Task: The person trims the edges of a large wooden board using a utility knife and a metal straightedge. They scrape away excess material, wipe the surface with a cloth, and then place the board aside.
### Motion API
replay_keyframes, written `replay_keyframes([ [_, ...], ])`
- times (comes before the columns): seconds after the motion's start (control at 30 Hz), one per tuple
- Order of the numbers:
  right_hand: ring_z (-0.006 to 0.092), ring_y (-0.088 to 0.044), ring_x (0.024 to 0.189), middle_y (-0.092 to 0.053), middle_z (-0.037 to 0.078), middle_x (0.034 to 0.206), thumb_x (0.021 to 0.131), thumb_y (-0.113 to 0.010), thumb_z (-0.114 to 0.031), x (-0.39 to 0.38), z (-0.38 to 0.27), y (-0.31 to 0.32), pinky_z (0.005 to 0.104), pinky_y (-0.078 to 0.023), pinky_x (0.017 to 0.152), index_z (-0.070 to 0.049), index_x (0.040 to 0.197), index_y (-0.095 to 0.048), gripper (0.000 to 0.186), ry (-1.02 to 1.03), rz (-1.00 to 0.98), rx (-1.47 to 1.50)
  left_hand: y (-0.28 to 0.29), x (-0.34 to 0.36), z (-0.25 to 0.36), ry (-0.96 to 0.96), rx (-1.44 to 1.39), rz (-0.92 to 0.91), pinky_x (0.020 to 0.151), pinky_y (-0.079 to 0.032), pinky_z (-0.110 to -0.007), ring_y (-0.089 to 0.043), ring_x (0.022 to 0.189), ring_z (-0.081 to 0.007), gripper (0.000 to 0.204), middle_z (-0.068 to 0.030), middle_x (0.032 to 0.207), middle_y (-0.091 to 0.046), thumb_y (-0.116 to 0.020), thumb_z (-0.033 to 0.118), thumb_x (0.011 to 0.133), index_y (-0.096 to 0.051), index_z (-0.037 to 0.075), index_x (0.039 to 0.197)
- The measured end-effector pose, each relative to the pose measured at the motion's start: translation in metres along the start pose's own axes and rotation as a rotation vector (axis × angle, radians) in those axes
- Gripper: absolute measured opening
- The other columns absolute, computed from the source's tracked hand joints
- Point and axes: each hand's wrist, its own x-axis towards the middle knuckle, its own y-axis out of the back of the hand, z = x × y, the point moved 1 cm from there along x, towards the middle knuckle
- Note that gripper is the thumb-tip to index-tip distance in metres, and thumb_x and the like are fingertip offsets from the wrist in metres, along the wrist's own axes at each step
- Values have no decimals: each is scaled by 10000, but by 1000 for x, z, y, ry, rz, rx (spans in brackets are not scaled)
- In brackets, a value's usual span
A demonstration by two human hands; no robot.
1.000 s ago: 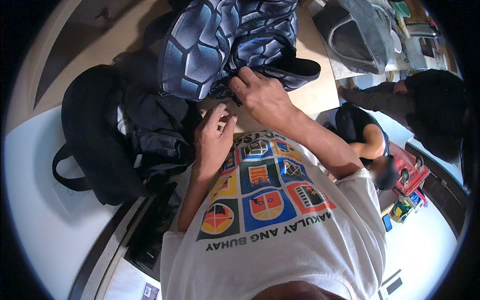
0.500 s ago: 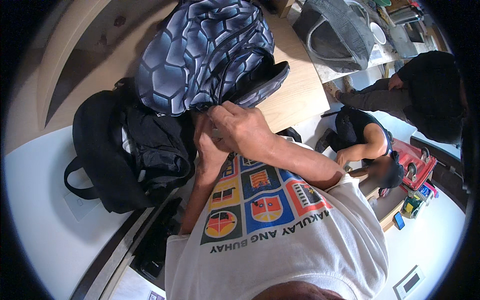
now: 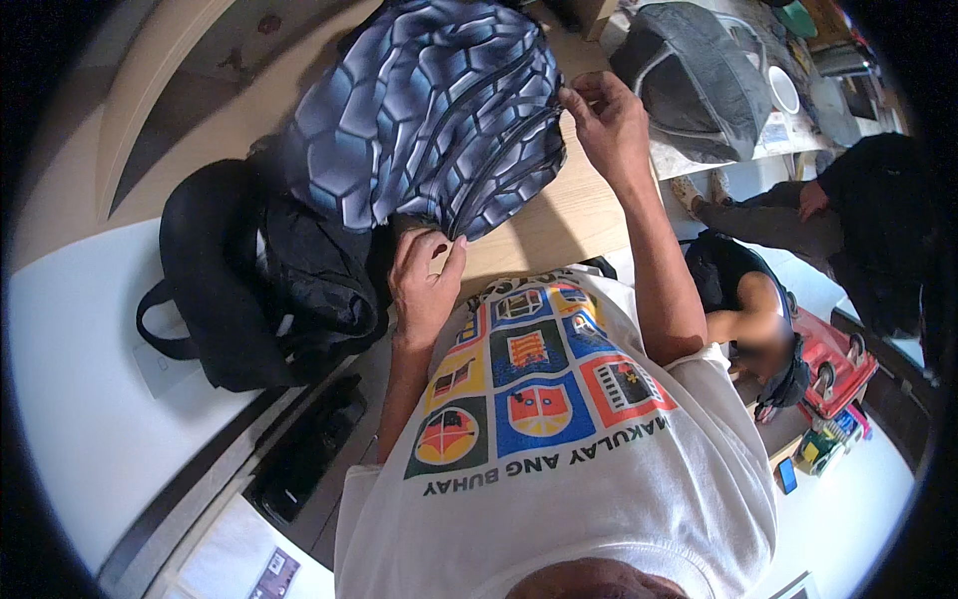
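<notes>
The right hand [image 3: 609, 120] pinches something small, too small to make out, at the zip edge of the blue-grey patterned backpack [image 3: 429, 110], while the left hand [image 3: 424, 280] grips that bag's lower corner with curled fingers. The backpack lies on a light wooden tabletop [image 3: 544, 225], with a black backpack [image 3: 249, 290] touching its left side and a grey bag [image 3: 689, 75] beyond to the right.
</notes>
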Motion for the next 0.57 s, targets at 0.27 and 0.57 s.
replay_keyframes([
  [0.27,295,-713,774,-700,189,840,873,-738,-99,-82,-87,-22,367,-553,699,35,1029,-680,213,306,-388,377,52,24,6,219,-255,565,771,-516,-273,-646,888,-152,577,-91,1048,-675,-788,16,845,-501,11,1346],
  [0.57,158,-686,637,-726,145,759,868,-792,-167,-89,-95,-95,311,-535,579,53,1161,-660,389,177,-381,316,54,89,6,12,-65,236,819,-574,-314,-632,822,-109,98,-68,899,-679,-726,94,946,-737,2,978],
])
